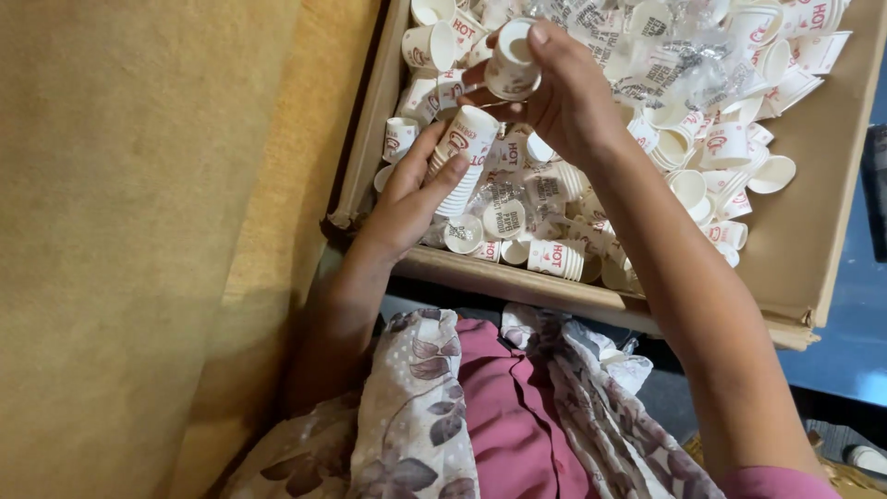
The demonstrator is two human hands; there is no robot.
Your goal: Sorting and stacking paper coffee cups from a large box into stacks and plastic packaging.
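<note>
Nearest us, the cardboard box (591, 298) shows its near edge, with loose paper cups (554, 257) lying just inside it. Our left hand (411, 199) wraps around a nested stack of cups (462, 162) close to the box's near-left corner, fingers curled on it. Beyond, our right hand (559, 92) pinches a single cup (513, 63) above the heap. Crumpled plastic wrap (647, 65) lies toward the far edge.
</note>
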